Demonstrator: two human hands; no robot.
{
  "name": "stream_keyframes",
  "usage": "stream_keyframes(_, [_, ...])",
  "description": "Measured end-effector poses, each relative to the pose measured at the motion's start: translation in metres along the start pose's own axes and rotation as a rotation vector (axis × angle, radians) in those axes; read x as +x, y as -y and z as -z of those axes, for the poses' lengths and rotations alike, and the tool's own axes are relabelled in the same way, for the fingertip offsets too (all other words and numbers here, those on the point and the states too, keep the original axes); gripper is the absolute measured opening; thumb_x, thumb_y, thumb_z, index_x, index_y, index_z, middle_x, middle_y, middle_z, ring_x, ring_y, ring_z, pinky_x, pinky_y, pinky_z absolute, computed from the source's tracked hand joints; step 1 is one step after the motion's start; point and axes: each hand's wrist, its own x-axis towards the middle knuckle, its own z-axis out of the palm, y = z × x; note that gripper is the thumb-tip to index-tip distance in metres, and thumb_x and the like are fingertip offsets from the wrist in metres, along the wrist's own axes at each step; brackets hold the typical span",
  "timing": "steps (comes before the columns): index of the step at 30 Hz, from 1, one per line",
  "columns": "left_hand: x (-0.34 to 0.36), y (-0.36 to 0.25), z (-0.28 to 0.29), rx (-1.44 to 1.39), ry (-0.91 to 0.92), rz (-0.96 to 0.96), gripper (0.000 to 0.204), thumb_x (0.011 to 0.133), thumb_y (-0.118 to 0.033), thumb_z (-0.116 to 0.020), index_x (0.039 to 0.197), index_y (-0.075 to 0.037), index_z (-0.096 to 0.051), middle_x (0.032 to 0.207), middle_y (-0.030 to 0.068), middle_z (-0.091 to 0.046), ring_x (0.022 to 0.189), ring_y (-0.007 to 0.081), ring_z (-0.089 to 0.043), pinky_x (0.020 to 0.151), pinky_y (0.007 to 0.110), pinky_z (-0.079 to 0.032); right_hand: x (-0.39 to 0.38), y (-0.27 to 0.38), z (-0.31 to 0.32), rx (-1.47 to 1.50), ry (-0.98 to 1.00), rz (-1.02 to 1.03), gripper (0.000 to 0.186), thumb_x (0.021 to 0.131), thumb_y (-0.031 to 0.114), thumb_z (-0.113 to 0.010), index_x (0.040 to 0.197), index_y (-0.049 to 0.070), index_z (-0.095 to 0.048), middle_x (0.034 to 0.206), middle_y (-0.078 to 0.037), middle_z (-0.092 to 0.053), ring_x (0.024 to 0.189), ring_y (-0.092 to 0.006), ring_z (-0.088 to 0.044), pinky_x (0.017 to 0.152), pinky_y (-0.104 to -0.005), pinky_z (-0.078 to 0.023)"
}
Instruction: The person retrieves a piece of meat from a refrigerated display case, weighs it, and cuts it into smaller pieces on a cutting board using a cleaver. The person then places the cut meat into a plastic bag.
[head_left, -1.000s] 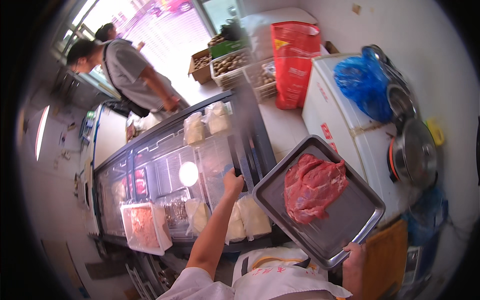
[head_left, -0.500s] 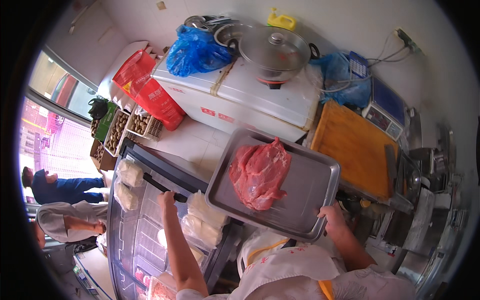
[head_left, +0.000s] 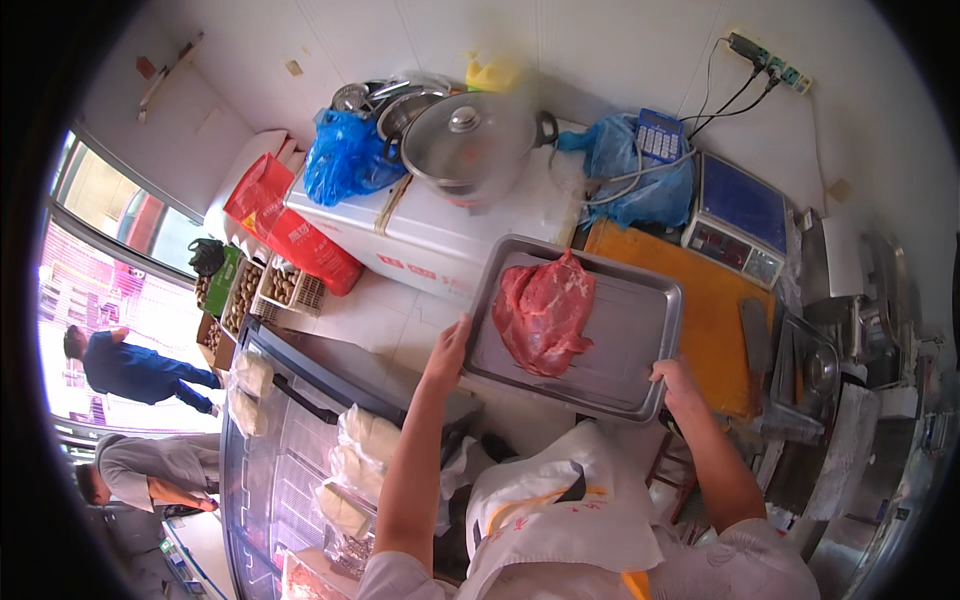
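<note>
A grey metal tray is held level in front of me, between both hands. On its left half rests a large lump of raw red meat. My left hand is at the tray's left edge, gripping it with the fingers partly hidden by the rim. At the lower right corner my right hand clasps the rim, thumb on top. Left of my left arm is a glass-topped display case with a dark handle and bagged pale blocks in or on it.
Beyond the tray stands a white chest freezer bearing a lidded pot and a blue bag. An orange cutting board, a cleaver and a scale are at right. Two people are outside at left.
My left hand has let go of the display case's handle and moved right onto the tray's left edge. The tray has shifted slightly right; my right hand still holds it.
</note>
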Motion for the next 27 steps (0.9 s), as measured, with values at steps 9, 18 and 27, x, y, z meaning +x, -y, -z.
stream_keyframes(9, [0.157, -0.005, -0.060, 0.392, -0.216, -0.104, 0.045, 0.106, -0.042, -0.061, 0.110, 0.001, -0.076, 0.082, 0.0002, -0.062, 0.083, 0.0101, -0.050, 0.076, 0.032, -0.046, 0.140, 0.010, -0.001, 0.008, 0.058, -0.021, 0.010, 0.062, 0.004, -0.066, 0.069, 0.001, -0.060, 0.067, -0.007, -0.059, 0.064, -0.0220, -0.058, 0.058, -0.0375, -0.041])
stream_keyframes(18, [0.204, 0.005, -0.066, 0.587, -0.505, -0.286, 0.044, 0.101, -0.040, -0.071, 0.095, 0.004, -0.078, 0.067, 0.0032, -0.064, 0.067, 0.0121, -0.051, 0.064, 0.037, -0.046, 0.147, 0.072, 0.010, -1.152, -0.139, 0.346, 0.047, 0.093, 0.044, -0.067, 0.092, -0.003, -0.068, 0.088, -0.025, -0.073, 0.087, -0.0385, -0.074, 0.071, -0.0449, -0.057])
stream_keyframes(27, [0.202, 0.032, -0.028, 0.469, -0.401, -0.220, 0.045, 0.109, -0.040, -0.059, 0.089, -0.001, -0.066, 0.070, -0.0015, -0.055, 0.065, 0.0133, -0.047, 0.061, 0.036, -0.041, 0.123, 0.096, 0.237, -1.136, -1.019, 0.666, 0.023, 0.086, 0.014, -0.079, 0.104, 0.008, -0.068, 0.093, -0.012, -0.067, 0.097, -0.0365, -0.066, 0.087, -0.0470, -0.054])
